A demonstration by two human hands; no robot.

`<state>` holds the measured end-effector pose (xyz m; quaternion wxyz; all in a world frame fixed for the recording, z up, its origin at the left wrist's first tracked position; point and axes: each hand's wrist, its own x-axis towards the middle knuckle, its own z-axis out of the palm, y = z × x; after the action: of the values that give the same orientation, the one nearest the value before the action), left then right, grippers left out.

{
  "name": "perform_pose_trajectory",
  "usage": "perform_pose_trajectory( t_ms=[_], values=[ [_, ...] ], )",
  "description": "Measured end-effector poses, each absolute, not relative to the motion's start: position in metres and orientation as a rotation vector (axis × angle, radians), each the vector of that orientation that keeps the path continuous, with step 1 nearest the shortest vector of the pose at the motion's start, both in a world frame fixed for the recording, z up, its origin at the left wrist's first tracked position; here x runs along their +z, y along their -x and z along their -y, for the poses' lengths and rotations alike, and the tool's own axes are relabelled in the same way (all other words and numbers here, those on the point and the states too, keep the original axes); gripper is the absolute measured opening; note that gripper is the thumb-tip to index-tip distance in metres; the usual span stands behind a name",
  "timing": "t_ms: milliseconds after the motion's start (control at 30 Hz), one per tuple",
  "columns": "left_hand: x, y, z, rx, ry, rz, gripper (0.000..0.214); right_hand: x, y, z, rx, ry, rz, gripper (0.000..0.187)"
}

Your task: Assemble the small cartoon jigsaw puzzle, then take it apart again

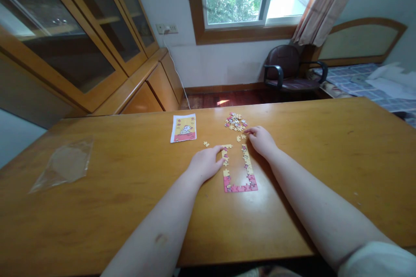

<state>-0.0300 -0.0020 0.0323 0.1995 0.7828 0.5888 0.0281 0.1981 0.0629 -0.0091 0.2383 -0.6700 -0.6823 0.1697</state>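
A jigsaw puzzle frame (240,188) lies on the table, pink along the bottom and yellow up the sides, its middle showing bare wood. My left hand (205,163) rests at its upper left side, thumb and index finger apart and touching the edge pieces. Beyond the frame's top right corner is my right hand (261,140), index finger stretched out beside a loose yellow puzzle piece (243,136). Another yellow piece (238,138) lies just left of that one. A heap of mixed puzzle pieces (235,122) sits farther back. One single piece (206,143) lies above my left hand.
A picture card (183,128) with a white animal on yellow and pink lies left of the heap. At the far left is a clear plastic bag (65,164). Past the wooden table's (130,207) back edge stand a glass-door cabinet (107,26) and a dark armchair (287,69).
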Motion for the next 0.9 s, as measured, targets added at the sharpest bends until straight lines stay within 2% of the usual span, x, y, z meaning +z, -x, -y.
perform_pose_trajectory(
  t_ms=[333, 467, 700, 900],
  values=[
    [0.03, 0.031, 0.001, 0.098, -2.201, -1.641, 0.041, -0.007, -0.194, -0.06, 0.411, 1.951, 1.926, 0.019],
    [0.032, 0.03, 0.002, 0.079, -2.18, -1.649, 0.042, -0.006, -0.195, -0.06, 0.363, 2.008, 1.932, 0.021],
    [0.033, 0.029, 0.002, 0.086, -2.176, -1.657, 0.043, -0.007, -0.204, -0.061, 0.57, 1.898, 1.902, 0.021],
    [0.031, 0.031, 0.001, 0.086, -2.208, -1.639, 0.045, -0.007, -0.205, -0.06, 0.585, 1.904, 1.95, 0.014]
  ],
)
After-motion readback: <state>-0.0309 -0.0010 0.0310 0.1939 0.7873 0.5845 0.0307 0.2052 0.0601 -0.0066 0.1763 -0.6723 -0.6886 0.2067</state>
